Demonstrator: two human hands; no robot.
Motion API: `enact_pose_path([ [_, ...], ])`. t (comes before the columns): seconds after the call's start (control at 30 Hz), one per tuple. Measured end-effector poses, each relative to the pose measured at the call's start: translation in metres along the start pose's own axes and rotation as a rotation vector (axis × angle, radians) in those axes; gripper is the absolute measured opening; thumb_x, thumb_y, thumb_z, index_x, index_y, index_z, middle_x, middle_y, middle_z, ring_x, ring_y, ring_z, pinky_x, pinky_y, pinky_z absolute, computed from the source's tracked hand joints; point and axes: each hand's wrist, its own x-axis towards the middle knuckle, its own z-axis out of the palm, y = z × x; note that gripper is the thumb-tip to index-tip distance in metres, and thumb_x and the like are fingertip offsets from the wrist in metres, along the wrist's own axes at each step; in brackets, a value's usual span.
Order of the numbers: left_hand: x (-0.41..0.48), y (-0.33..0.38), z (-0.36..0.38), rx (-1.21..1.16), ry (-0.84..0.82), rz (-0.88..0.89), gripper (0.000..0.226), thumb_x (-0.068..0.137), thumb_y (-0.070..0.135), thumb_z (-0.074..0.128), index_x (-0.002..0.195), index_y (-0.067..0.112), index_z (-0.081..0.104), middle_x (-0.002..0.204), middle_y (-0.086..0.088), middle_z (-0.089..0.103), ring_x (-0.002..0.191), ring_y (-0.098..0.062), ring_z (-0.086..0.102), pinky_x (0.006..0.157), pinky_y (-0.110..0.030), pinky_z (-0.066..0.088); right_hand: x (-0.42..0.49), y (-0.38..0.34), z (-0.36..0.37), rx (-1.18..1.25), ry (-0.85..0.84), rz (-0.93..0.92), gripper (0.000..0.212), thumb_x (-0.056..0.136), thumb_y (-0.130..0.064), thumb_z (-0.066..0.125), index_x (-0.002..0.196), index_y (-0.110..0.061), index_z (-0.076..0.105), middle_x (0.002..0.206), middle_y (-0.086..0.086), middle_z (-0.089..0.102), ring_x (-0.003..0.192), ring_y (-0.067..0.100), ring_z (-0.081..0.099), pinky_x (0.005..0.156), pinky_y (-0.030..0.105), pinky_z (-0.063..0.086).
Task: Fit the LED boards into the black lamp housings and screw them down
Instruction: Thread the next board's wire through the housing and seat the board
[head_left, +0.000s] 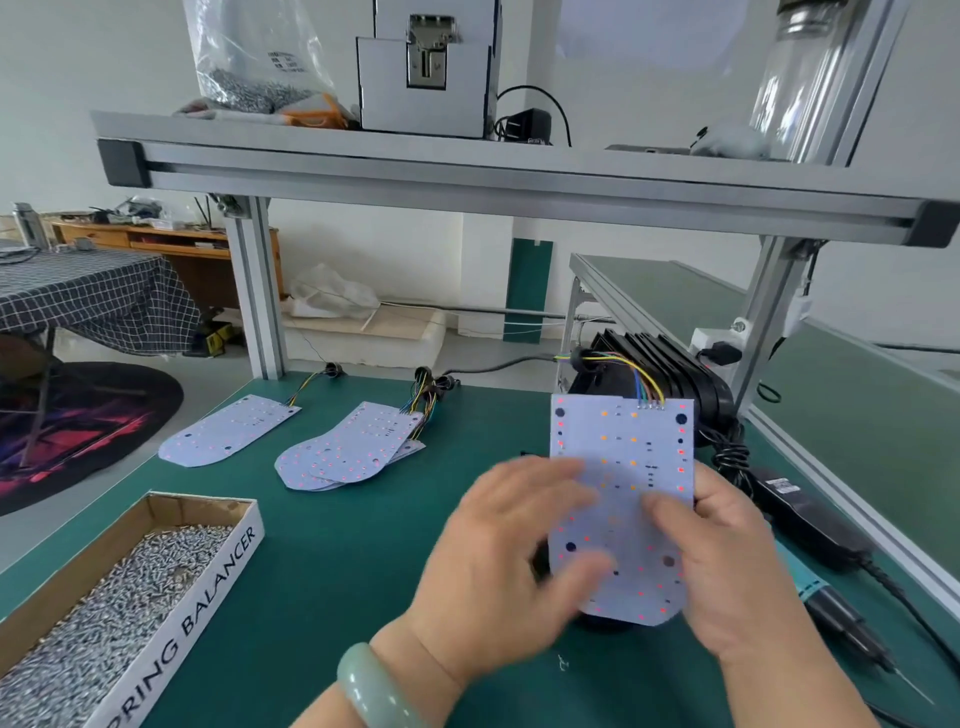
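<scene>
— What are the fingers doing?

— The left hand (509, 561) lies on the LED board (623, 467) with its fingers (545, 478) spread nearly flat and the thumb resting lower down on the board. It is blurred, so I can tell no finer detail. The right hand (727, 561) holds the board's right edge, thumb on top and the other fingers (706, 483) curled round behind.

— And where is the board?

— At lower right of centre, tilted over a black lamp housing (605, 622) that shows only at the board's lower rim. Coloured wires (644, 384) run from its top edge to a stack of housings (670, 358) behind it.

— What is around it?

— A green tabletop (337, 545). At centre left sits a pile of boards (348, 452), with a single board (228, 431) further left. At lower left is a cardboard box (218, 587) printed "SPRING BALANCER", full of screws (104, 613). A teal-and-black screwdriver (831, 603) lies at the right edge. There is a pale green bangle (374, 686) on the left wrist.

— And above, and in the room?

— An aluminium shelf (467, 171) crosses the top, carrying a bag of screws (249, 67) and a white box with a metal latch (426, 67). At left stand a table with a checked cloth (88, 296), a wooden desk (156, 239) and a dark round rug (88, 415). A second green bench (675, 296) runs off to the right.
</scene>
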Motion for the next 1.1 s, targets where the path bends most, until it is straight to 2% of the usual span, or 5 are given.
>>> enact_pose_path([
  [0.27, 0.001, -0.058, -0.020, 0.010, 0.301, -0.684, 0.061, 0.088, 0.018, 0.063, 0.141, 0.028, 0.035, 0.125, 0.011, 0.049, 0.097, -0.010, 0.056, 0.077, -0.025, 0.043, -0.014, -0.014, 0.006, 0.109, -0.366, -0.153, 0.038, 0.066, 0.003, 0.051, 0.076, -0.022, 0.077, 0.072, 0.001, 0.073, 0.062, 0.014, 0.065, 0.058, 0.023, 0.051],
  [0.53, 0.003, -0.084, -0.016, -0.161, 0.210, -0.535, 0.079, 0.084, 0.000, 0.067, 0.099, 0.074, 0.046, 0.142, 0.018, 0.036, 0.111, 0.011, 0.048, 0.076, -0.002, 0.038, -0.025, -0.010, 0.024, 0.146, -0.743, -0.039, 0.020, 0.067, -0.010, 0.063, 0.082, -0.015, 0.075, 0.071, 0.002, 0.065, 0.060, 0.016, 0.052, 0.057, 0.023, 0.041],
  [0.7, -0.005, -0.092, -0.020, -0.057, 0.248, -0.686, 0.020, 0.086, 0.020, 0.067, 0.079, 0.033, 0.054, 0.100, 0.017, 0.065, 0.090, -0.009, 0.060, 0.076, -0.020, 0.041, -0.025, -0.010, 0.023, 0.429, -0.576, 0.009, 0.026, 0.056, -0.009, 0.064, 0.076, -0.018, 0.078, 0.069, 0.001, 0.072, 0.057, 0.011, 0.066, 0.056, 0.021, 0.052],
  [0.87, 0.003, -0.075, -0.030, -0.010, 0.300, -0.584, 0.021, 0.084, 0.037, 0.064, 0.074, 0.028, 0.048, 0.054, 0.009, 0.053, 0.050, -0.006, 0.046, 0.052, -0.019, 0.039, -0.019, -0.013, 0.017, 0.598, -0.327, -0.013, 0.031, 0.047, -0.004, 0.070, 0.072, -0.021, 0.078, 0.071, -0.001, 0.074, 0.060, 0.013, 0.069, 0.057, 0.025, 0.056],
  [1.1, -0.024, -0.090, -0.048, 0.284, -0.410, -0.707, 0.022, 0.084, 0.020, 0.067, 0.079, 0.038, 0.054, 0.091, 0.009, 0.063, 0.089, -0.010, 0.056, 0.083, -0.021, 0.039, -0.010, -0.015, 0.008, 0.678, -0.136, -0.076, 0.041, 0.073, -0.007, 0.038, 0.079, -0.024, 0.076, 0.078, -0.005, 0.072, 0.068, 0.012, 0.069, 0.063, 0.024, 0.055],
])
